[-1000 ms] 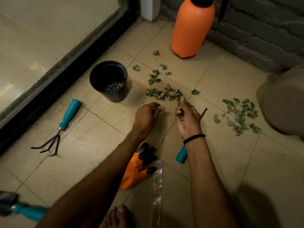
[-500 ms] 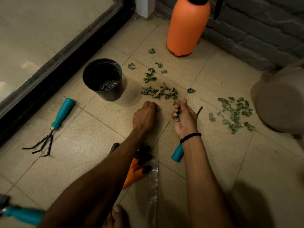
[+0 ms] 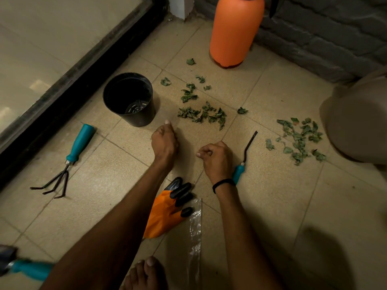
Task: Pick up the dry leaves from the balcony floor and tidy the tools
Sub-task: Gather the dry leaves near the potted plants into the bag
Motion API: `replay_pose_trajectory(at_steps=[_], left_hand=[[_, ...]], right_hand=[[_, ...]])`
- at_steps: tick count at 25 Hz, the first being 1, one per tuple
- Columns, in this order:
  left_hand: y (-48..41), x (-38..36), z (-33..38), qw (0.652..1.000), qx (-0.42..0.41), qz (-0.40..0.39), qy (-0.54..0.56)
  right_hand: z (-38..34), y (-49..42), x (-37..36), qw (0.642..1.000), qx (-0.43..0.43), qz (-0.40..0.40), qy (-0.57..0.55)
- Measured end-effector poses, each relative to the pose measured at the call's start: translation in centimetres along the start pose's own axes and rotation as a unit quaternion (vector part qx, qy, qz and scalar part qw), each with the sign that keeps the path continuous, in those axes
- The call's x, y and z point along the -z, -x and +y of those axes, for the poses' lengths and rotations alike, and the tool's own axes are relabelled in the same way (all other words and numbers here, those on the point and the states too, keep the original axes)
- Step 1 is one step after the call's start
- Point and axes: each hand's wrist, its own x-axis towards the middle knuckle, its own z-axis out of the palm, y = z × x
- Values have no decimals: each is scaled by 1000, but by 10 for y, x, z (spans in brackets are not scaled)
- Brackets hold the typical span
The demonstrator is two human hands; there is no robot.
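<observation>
Dry green leaves lie on the tiled floor in two patches, a middle pile (image 3: 201, 114) and a right pile (image 3: 299, 139). My left hand (image 3: 165, 141) sits just below the black plastic pot (image 3: 134, 120), its fingers curled under; what lies inside them is hidden. My right hand (image 3: 215, 155) is a closed fist beside a thin teal-handled weeder (image 3: 247, 151), curled round leaves gathered a moment ago. A teal hand rake (image 3: 71, 160) lies to the left.
An orange sprayer bottle (image 3: 232, 32) stands at the back by the grey brick wall. A beige planter (image 3: 360, 122) fills the right edge. An orange glove (image 3: 161, 214) and a clear plastic bag (image 3: 194, 227) lie between my arms. A teal trowel handle (image 3: 27, 268) shows at bottom left.
My right hand has pulled back from the middle pile and closed into a fist round the leaves it held. My left hand curled its fingers and shifted left toward the pot.
</observation>
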Motion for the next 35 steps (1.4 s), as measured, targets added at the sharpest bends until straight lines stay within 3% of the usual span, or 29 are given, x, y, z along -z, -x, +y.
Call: replay_pose_trajectory(at_steps=[3, 10, 13, 17, 20, 23, 26, 30, 33, 35], left_hand=[[-4, 0, -8, 997, -40, -18, -62], [-12, -12, 2, 987, -97, -20, -125], [-11, -21, 12, 982, -124, -9, -141], [-16, -34, 18, 965, -176, 6, -193], [-22, -43, 19, 937, -233, -20, -259], [-30, -52, 13, 900, -271, -107, -325], [-29, -56, 6, 863, -280, -153, -392], [-21, -54, 2, 886, -271, -148, -347], [-18, -53, 3, 919, -274, -137, -249], [-18, -54, 5, 945, -230, -132, -191]], right_hand=[[-7, 0, -5, 999, 0, 31, 35], [-22, -36, 16, 974, -67, 206, -62], [-20, -60, 15, 982, -66, 172, -30], [-13, -66, 8, 985, -41, 136, 95], [-12, -58, 15, 985, -67, 158, 5], [-9, -54, 25, 980, -93, 150, -93], [-8, -64, 38, 977, -97, 177, -74], [-4, -95, 56, 968, -90, 233, -21], [-4, -114, 56, 983, -104, 151, 26], [-3, -121, 54, 986, -94, 116, 70]])
